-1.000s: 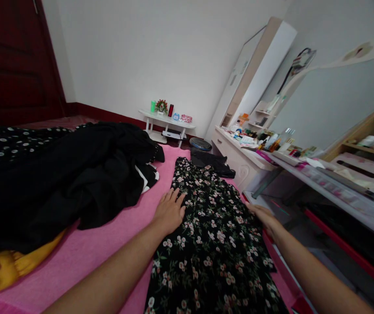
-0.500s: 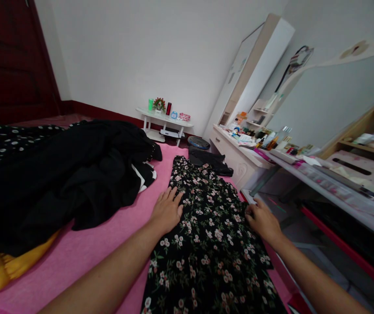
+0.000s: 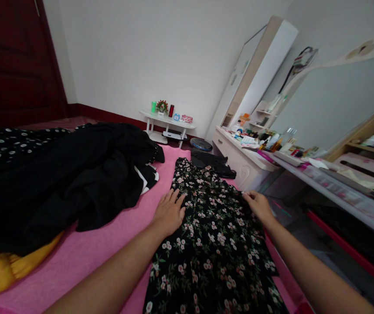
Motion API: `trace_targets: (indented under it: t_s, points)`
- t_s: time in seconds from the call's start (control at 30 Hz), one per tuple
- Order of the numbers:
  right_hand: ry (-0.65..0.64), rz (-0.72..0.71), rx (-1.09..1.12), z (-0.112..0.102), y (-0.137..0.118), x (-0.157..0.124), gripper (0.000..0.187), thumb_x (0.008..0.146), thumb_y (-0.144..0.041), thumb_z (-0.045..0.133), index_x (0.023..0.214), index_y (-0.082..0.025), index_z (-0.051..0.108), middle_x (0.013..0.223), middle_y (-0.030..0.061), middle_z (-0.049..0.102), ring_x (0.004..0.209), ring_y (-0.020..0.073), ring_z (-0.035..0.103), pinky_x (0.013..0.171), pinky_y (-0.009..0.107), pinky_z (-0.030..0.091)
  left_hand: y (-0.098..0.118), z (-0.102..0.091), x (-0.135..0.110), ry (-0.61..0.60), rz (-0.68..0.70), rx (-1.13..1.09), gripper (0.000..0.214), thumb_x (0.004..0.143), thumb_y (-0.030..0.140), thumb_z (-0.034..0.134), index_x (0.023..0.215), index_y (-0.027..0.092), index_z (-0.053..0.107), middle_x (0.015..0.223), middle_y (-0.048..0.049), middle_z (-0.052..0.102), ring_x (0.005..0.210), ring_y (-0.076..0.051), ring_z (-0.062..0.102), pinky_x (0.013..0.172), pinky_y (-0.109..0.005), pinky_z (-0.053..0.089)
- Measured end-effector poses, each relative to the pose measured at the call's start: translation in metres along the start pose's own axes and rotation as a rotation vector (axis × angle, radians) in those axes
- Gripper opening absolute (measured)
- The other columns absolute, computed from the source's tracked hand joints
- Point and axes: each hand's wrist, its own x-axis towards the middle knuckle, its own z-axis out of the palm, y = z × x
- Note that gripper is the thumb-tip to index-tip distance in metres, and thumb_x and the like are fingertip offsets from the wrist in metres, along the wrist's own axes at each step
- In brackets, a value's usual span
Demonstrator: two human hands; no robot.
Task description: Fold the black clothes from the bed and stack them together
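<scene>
A black dress with small pink and white flowers [image 3: 209, 231] lies spread along the right side of a pink bed cover [image 3: 108, 244]. My left hand [image 3: 170, 211] rests flat on the dress's left edge, fingers stretched out. My right hand [image 3: 258, 205] is at the dress's right edge near the bed's side; its fingers curl round a fold of the fabric there.
A heap of black clothes [image 3: 66, 174], one with white dots, fills the bed's left, with a yellow cloth [image 3: 13, 268] under it. A white dressing table [image 3: 242, 152] crowded with bottles stands right. A small white side table [image 3: 167, 126] stands by the far wall.
My right hand slid in onto the dress, then moved forward along its right edge and closed on the fabric. My left hand stayed in place.
</scene>
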Motion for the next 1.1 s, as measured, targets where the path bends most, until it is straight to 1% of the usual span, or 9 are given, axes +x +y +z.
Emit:
trace_targets:
  t_s: [0.17, 0.37, 0.5, 0.63, 0.7, 0.77, 0.83, 0.97, 1.1]
  points:
    - [0.027, 0.067, 0.064, -0.001, 0.001, 0.024, 0.038, 0.073, -0.05, 0.044, 0.072, -0.017, 0.063, 0.07, 0.0069, 0.067, 0.066, 0.0217, 0.06, 0.059, 0.028, 0.041, -0.001, 0.001, 0.001, -0.002, 0.002, 0.007, 0.05, 0.092, 0.035, 0.037, 0.14, 0.022, 0.042, 0.151, -0.0073, 0.032, 0.14, -0.028, 0.024, 0.114, -0.047, 0.022]
    - [-0.052, 0.06, 0.099, 0.006, -0.015, 0.028, 0.037, 0.067, -0.054, 0.056, 0.065, -0.018, 0.063, 0.062, 0.0038, 0.065, 0.062, 0.0195, 0.058, 0.055, 0.026, 0.04, -0.002, 0.002, 0.001, 0.001, 0.003, 0.017, 0.05, 0.093, 0.036, 0.037, 0.141, 0.023, 0.041, 0.151, -0.0067, 0.032, 0.14, -0.028, 0.024, 0.114, -0.047, 0.021]
    - [-0.104, -0.026, 0.184, 0.008, -0.047, 0.006, 0.036, 0.073, -0.052, 0.055, 0.074, -0.017, 0.064, 0.068, 0.0033, 0.066, 0.063, 0.0183, 0.058, 0.058, 0.026, 0.043, -0.001, 0.001, -0.001, 0.043, 0.003, 0.016, 0.05, 0.092, 0.035, 0.04, 0.14, 0.022, 0.041, 0.152, -0.0096, 0.03, 0.139, -0.028, 0.027, 0.113, -0.046, 0.023]
    - [-0.265, -0.303, 0.072, 0.009, -0.076, -0.033, 0.02, 0.077, -0.033, 0.056, 0.091, -0.021, 0.063, 0.085, 0.0023, 0.067, 0.079, 0.0196, 0.061, 0.073, 0.03, 0.046, 0.0, 0.0, -0.002, 0.056, 0.049, 0.002, 0.046, 0.091, 0.031, 0.041, 0.137, 0.027, 0.044, 0.151, -0.0069, 0.031, 0.138, -0.03, 0.027, 0.112, -0.049, 0.024]
    - [-0.31, -0.355, -0.07, 0.008, -0.08, -0.048, 0.03, 0.075, -0.021, 0.055, 0.104, -0.025, 0.061, 0.098, 0.0017, 0.067, 0.088, 0.0197, 0.061, 0.079, 0.031, 0.046, 0.001, 0.0, -0.001, 0.039, 0.061, -0.002, 0.044, 0.092, 0.031, 0.04, 0.135, 0.028, 0.047, 0.149, -0.0053, 0.036, 0.138, -0.03, 0.027, 0.112, -0.051, 0.023]
    - [-0.276, -0.328, -0.21, 0.007, -0.076, -0.057, 0.041, 0.071, -0.012, 0.054, 0.11, -0.025, 0.057, 0.106, 0.003, 0.064, 0.09, 0.0194, 0.061, 0.079, 0.031, 0.045, 0.001, 0.001, -0.001, 0.033, 0.062, -0.003, 0.043, 0.092, 0.031, 0.04, 0.134, 0.028, 0.048, 0.148, -0.0053, 0.038, 0.138, -0.03, 0.027, 0.112, -0.052, 0.022]
    - [-0.195, -0.287, -0.299, 0.005, -0.067, -0.061, 0.04, 0.07, -0.012, 0.055, 0.108, -0.023, 0.054, 0.108, 0.0056, 0.061, 0.088, 0.0196, 0.061, 0.074, 0.029, 0.045, 0.001, 0.002, -0.001, 0.037, 0.063, -0.002, 0.043, 0.092, 0.031, 0.04, 0.134, 0.027, 0.049, 0.148, -0.0058, 0.038, 0.138, -0.031, 0.027, 0.112, -0.052, 0.023]
    - [-0.055, -0.271, -0.339, -0.001, -0.057, -0.069, 0.017, 0.078, -0.028, 0.055, 0.094, -0.023, 0.053, 0.098, 0.0048, 0.06, 0.078, 0.0195, 0.059, 0.063, 0.029, 0.043, 0.001, 0.001, -0.001, 0.038, 0.066, -0.005, 0.043, 0.092, 0.031, 0.04, 0.134, 0.027, 0.049, 0.147, -0.0065, 0.039, 0.138, -0.031, 0.028, 0.111, -0.052, 0.023]
    - [-0.129, -0.373, -0.392, -0.008, -0.058, -0.083, 0.008, 0.082, -0.031, 0.053, 0.077, -0.024, 0.053, 0.08, 0.0016, 0.06, 0.073, 0.0193, 0.057, 0.064, 0.03, 0.041, 0.001, 0.001, -0.001, 0.045, 0.066, 0.002, 0.043, 0.092, 0.03, 0.04, 0.134, 0.026, 0.049, 0.147, -0.0063, 0.039, 0.137, -0.03, 0.028, 0.112, -0.052, 0.023]
